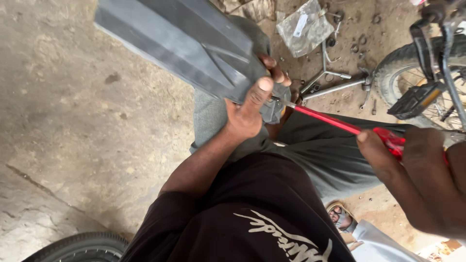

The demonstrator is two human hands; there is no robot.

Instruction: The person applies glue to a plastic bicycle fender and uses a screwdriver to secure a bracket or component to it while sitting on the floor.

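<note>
A long grey plastic panel [179,39] rests across my knee and runs up to the top left. My left hand [250,109] grips its lower end, thumb pressed on top. My right hand [417,174] holds the red handle of a screwdriver [340,125]. The screwdriver's metal tip meets the panel's end just beside my left thumb. I wear a dark shirt and grey trousers.
A bicycle wheel [405,63] with a black pedal [415,99] stands at the right. A metal cross wrench [325,77], washers and a clear plastic bag [306,26] lie on the dirt floor. A tyre [82,247] shows at the bottom left, a sandalled foot [342,218] below.
</note>
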